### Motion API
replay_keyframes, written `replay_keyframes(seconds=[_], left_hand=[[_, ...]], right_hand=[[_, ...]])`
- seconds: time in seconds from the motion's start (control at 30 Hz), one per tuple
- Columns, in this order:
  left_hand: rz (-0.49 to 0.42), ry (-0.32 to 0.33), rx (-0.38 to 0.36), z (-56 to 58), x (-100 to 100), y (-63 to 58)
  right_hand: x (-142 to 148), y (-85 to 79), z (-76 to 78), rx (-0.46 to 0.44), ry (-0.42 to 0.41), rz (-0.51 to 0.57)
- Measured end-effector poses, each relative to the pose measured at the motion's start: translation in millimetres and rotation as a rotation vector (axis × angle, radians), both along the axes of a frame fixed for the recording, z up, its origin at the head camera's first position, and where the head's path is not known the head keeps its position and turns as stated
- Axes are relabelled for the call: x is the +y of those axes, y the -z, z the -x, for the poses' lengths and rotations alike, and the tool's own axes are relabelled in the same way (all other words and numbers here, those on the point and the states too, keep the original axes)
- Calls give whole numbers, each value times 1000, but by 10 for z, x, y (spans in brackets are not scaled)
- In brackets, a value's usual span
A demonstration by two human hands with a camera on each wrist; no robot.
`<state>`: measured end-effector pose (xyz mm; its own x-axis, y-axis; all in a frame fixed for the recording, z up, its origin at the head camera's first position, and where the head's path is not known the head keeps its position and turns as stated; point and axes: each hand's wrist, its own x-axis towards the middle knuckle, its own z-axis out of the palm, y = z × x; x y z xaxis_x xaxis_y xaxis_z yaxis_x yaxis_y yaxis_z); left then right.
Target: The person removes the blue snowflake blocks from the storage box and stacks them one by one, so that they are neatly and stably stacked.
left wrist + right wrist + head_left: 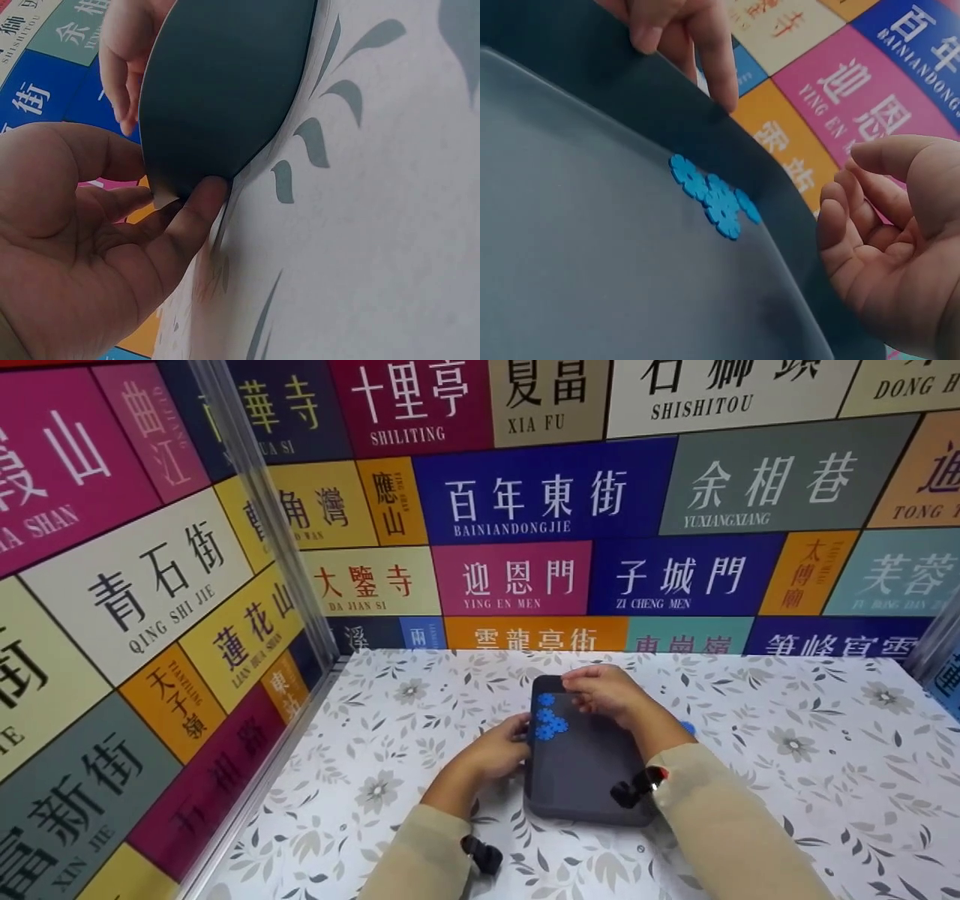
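Note:
A dark grey rectangular tray lies on the table, with several blue snowflake-shaped plastic discs near its far left corner. At the tray's left side, my left hand holds the edge. In the left wrist view, fingertips of that hand press the tray's outer wall, and the right wrist view shows its thumb at the rim. My right hand hovers by the far rim. Seen from the right wrist, this hand has loosely bent fingers, and nothing shows between them.
Another blue piece lies on the table beyond the right forearm, partly hidden by it. The table wears a white leaf-and-flower cover. Colourful sign-covered walls stand behind and to the left.

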<state>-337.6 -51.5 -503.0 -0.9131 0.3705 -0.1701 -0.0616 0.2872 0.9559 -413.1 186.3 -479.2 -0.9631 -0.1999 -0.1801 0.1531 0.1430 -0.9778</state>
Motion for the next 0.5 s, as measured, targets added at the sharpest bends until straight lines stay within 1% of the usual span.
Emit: replay_keyframes(seconds=[0.1, 0.23, 0.33, 0.5], left_hand=[[0, 6, 1, -1, -5, 8], [20, 10, 9, -1, -4, 11], [21, 5, 6, 0, 5, 7], [-2, 2, -14, 2, 12, -6]], right_hand=[[5, 59, 63, -39, -39, -10], [17, 158, 105, -76, -58, -56], [21, 227, 117, -72, -63, -89], [15, 290, 106, -31, -90, -142]])
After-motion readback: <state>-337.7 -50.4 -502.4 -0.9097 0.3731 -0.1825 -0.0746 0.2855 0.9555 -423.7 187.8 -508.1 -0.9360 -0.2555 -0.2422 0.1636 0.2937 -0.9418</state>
